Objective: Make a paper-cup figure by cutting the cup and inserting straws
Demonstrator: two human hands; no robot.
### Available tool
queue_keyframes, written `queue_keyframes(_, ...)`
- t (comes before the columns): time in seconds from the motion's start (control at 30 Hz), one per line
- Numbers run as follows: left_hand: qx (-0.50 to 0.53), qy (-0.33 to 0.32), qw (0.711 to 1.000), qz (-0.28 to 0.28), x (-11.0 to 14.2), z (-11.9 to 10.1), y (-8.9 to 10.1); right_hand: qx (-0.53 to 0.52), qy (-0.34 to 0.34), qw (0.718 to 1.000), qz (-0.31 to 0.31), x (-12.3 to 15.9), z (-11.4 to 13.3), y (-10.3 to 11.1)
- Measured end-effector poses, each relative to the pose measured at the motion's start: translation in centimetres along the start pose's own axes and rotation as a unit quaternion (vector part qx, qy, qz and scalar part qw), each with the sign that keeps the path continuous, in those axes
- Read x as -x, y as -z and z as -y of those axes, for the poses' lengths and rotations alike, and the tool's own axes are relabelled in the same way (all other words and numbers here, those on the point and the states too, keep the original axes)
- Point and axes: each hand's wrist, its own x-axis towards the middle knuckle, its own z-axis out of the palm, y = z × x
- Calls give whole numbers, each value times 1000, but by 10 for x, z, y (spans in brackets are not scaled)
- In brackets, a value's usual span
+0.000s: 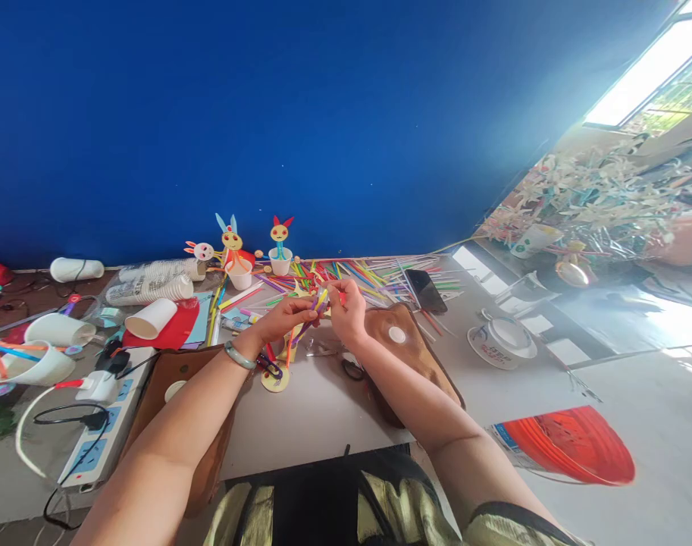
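Note:
My left hand and my right hand meet above the near part of the table. Both are closed on narrow strips in purple and yellow; their exact kind is too small to make out. Just below my left hand lies a round pale-yellow disc with a drawn face. A dark purple clip-like tool rests against its upper edge. Black-handled scissors, partly covered, lie under my right wrist. Behind my hands spread many loose coloured sticks.
Rabbit-faced figures stand in paper cups at the back by the blue wall. Brown cushions lie under my forearms. A phone and white dishes are on the right, a power strip and stacked paper cups on the left.

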Motion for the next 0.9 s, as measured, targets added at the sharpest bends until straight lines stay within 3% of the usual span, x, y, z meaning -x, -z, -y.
queue_keyframes(0.6, -20, -4, 999, -46, -8, 8, -3, -22, -9, 1000, 4, 10, 8, 15)
queue_keyframes(0.9, 68, 50, 994, -73, -1, 1, -7, -91, -8, 996, 8, -4, 1, 20)
